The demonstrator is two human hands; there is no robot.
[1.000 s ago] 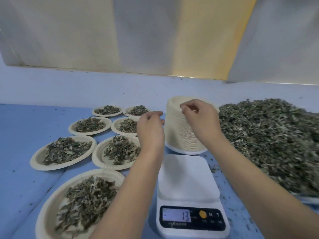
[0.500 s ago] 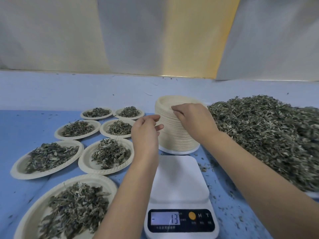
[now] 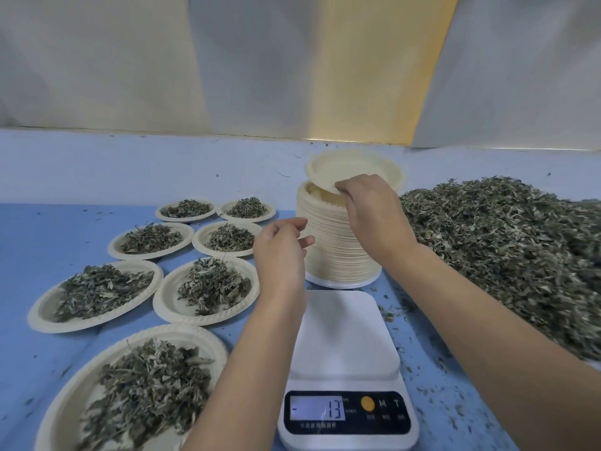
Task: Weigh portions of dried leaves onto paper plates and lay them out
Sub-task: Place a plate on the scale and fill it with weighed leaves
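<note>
- Blue tabletop (image 3: 48, 229) carries everything, with small crumbs of leaf scattered on it, mostly at the right.
- Nearest stands a white scale (image 3: 344, 340) with a bare square platform; its display (image 3: 317, 408) shows a minus sign and 13.
- Left of the scale lie seven filled plates (image 3: 61, 415), round and cream-coloured with a ribbed rim, in two rows going away from the camera. Each holds a loose heap of grey-green, curled dried leaves.
- Above the scale's far edge the left hand (image 3: 279, 255) hovers, fingers loosely curled and holding nothing; its fingertips are just beside the stack, and contact cannot be told.
- Behind the scale is a tall stack of paper plates (image 3: 338, 255).
- Over the stack the right hand (image 3: 374, 213) pinches the near rim of the top plate (image 3: 354, 167), which is empty, tilted and raised off the stack.
- At the right a big pile of dried leaves (image 3: 504, 249) spreads out.
- Farthest are pale grey and yellow wall panels (image 3: 260, 60).
</note>
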